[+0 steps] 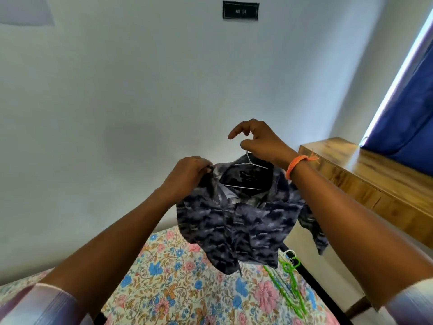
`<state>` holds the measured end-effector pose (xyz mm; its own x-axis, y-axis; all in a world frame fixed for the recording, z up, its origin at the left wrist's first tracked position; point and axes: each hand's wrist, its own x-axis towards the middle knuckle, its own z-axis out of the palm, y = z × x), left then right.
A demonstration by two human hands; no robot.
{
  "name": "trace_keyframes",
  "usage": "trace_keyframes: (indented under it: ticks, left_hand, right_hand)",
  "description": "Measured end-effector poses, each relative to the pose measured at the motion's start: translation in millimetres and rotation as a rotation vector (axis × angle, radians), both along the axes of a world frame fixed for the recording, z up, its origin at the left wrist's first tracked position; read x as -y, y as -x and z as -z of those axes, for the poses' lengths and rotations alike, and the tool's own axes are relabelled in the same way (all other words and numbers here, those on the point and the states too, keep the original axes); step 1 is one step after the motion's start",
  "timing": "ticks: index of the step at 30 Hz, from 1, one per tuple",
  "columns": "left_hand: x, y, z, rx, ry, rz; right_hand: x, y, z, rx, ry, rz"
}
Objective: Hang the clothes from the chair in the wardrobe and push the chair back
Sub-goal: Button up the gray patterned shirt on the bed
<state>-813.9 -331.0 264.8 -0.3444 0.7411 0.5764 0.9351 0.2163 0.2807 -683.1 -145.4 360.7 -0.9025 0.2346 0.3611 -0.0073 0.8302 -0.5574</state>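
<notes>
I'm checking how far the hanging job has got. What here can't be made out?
- Head view: wardrobe and chair are outside the frame.
- Hanger: its hook is hidden by the right hand, its left end by the shirt.
- Wall sign: text too small to read.
- Left hand: fingertips buried in the collar.

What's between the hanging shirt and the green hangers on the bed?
Nothing: in the head view the patterned shirt hangs just above the green hangers, its hem overlapping their tops; only floral bedsheet lies beneath.
</notes>
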Motion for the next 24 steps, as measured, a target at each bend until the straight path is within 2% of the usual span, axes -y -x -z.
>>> trace_keyframes:
  ticks: [3,7,14,20,24]
  left_hand:
    - [-11,-8,5,0.042,-0.022,0.021]
    - [-32,-7,5,-0.023,-0.076,-0.044]
    - [-93,35,14,-0.010,-0.031,-0.127]
    - [-164,90,52,0.070,0.118,-0.210]
    - [-202,117,79,0.025,0.203,-0.315]
  right_hand:
    - [-1,-5,4,-0.033,-0.005,0.039]
    - [-29,-10,12,-0.125,0.036,0.110]
    - [-140,-19,97,0.104,-0.135,0.203]
    - [-241,18,187,0.180,0.204,0.065]
    - [-290,61,238,0.194,0.044,-0.043]
